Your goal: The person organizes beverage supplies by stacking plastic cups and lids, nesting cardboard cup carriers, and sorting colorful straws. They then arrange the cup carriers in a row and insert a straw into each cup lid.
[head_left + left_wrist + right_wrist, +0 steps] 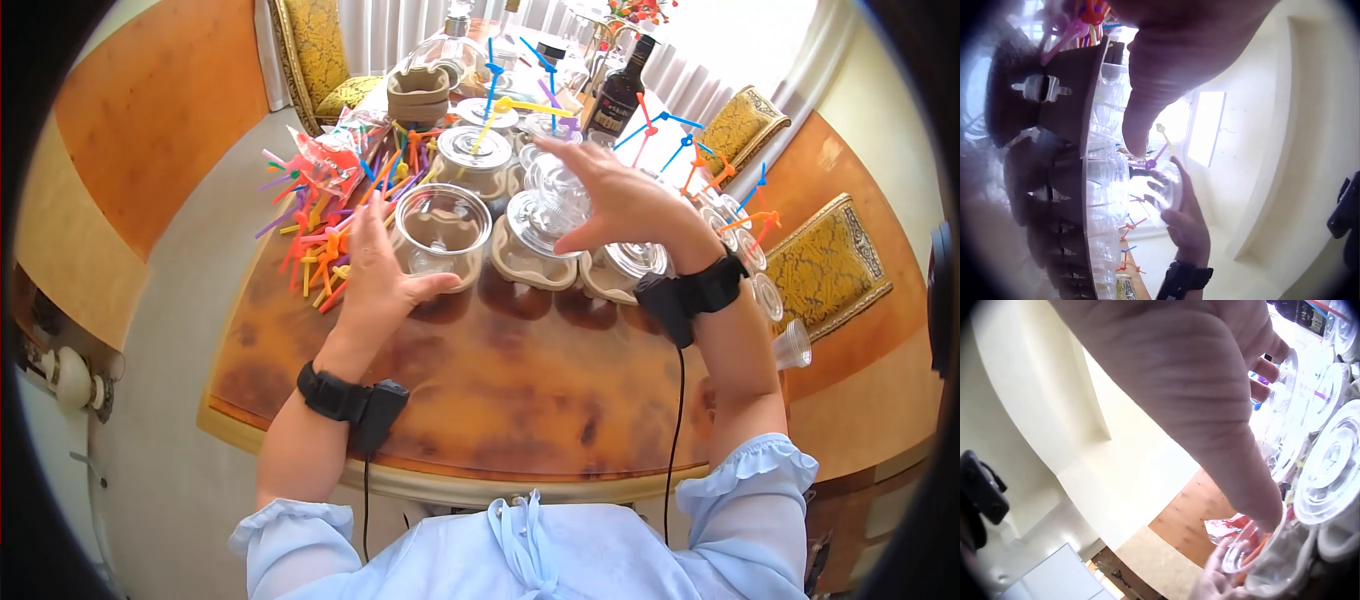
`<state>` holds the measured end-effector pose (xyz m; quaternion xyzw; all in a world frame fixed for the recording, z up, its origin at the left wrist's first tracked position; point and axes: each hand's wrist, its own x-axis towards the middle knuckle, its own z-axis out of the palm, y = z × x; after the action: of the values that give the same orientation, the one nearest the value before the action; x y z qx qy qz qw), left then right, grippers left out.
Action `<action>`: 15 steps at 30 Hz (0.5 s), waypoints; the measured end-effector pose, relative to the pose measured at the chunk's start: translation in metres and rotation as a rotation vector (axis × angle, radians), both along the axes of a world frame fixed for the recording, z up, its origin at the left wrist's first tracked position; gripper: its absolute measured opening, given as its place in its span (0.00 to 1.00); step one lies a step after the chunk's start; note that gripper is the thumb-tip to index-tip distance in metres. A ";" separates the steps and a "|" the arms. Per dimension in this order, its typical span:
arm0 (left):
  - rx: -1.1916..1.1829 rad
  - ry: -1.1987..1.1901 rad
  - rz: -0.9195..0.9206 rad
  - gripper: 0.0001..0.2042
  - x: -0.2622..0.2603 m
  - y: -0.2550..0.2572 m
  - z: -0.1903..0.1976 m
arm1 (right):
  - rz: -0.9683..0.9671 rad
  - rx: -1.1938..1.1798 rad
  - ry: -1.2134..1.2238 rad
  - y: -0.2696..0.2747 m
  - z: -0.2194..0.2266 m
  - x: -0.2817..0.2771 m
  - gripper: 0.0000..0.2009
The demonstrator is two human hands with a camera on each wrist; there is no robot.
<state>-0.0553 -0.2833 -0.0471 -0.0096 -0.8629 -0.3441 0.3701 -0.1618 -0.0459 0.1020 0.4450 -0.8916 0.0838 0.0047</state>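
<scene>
A clear lid (563,190) is held in my right hand (622,195), thumb and fingers spread around its edge, above the covered cups. In the left wrist view the same lid (1169,185) is tilted between thumb and fingertips. My left hand (372,262) is beside an uncovered clear plastic cup (443,218), fingers nearly straight on its left and thumb across its near side. That cup stands in a grey-brown molded cup carrier (462,272). Next to it, a cup with a flat clear lid (475,147) has a yellow straw (484,130) standing in it.
Knotted colorful straws (322,250) lie heaped at left by a red-and-white plastic bag (330,160). Stacked carriers (418,97), a glass decanter (455,50) and a dark bottle (622,88) stand behind. Several lidded cups with straws line the right side of the wooden table (500,400).
</scene>
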 end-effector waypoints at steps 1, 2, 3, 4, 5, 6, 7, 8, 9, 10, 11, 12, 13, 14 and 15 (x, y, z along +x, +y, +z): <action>0.018 0.078 0.019 0.49 0.004 0.000 0.006 | -0.029 0.031 -0.030 0.004 -0.006 -0.002 0.49; 0.033 0.159 0.037 0.46 0.008 0.001 0.016 | -0.056 0.058 -0.059 0.006 -0.014 -0.005 0.48; 0.048 0.240 0.055 0.43 0.013 0.002 0.026 | -0.034 0.075 -0.040 0.007 -0.021 -0.006 0.47; 0.202 0.156 -0.070 0.39 0.021 0.008 0.039 | -0.057 0.064 -0.051 0.007 -0.027 -0.006 0.48; 0.358 0.067 -0.194 0.35 0.031 0.019 0.052 | -0.080 0.057 -0.065 0.005 -0.033 -0.006 0.48; 0.516 -0.027 -0.314 0.31 0.038 0.032 0.059 | -0.100 0.052 -0.080 0.004 -0.038 -0.005 0.48; 0.395 0.011 -0.318 0.22 0.042 0.046 0.060 | -0.100 0.030 -0.117 0.003 -0.040 -0.004 0.48; 0.410 -0.124 -0.368 0.23 0.045 0.061 0.059 | -0.117 0.049 -0.112 0.001 -0.042 -0.002 0.48; 0.423 -0.259 -0.413 0.25 0.046 0.074 0.058 | -0.130 0.067 -0.105 -0.001 -0.044 0.000 0.48; 0.393 -0.272 -0.456 0.29 0.043 0.084 0.051 | -0.142 0.082 -0.094 -0.004 -0.044 0.001 0.48; 0.360 -0.287 -0.502 0.34 0.036 0.093 0.041 | -0.125 0.058 -0.061 -0.004 -0.049 -0.002 0.47; 0.340 -0.285 -0.476 0.37 0.032 0.102 0.032 | -0.127 0.066 -0.065 -0.003 -0.052 -0.005 0.46; 0.315 -0.280 -0.454 0.40 0.028 0.111 0.022 | -0.133 0.071 -0.066 -0.003 -0.051 -0.005 0.46; 0.290 -0.280 -0.435 0.43 0.024 0.117 0.019 | -0.143 0.075 -0.072 -0.003 -0.049 -0.004 0.45; 0.244 -0.353 -0.414 0.48 0.020 0.121 0.017 | -0.116 0.099 -0.119 -0.001 -0.045 -0.004 0.44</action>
<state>-0.0356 -0.1628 -0.0304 -0.0806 -0.8458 -0.5098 0.1348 -0.1656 -0.0471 0.0569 0.3863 -0.9177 0.0657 -0.0653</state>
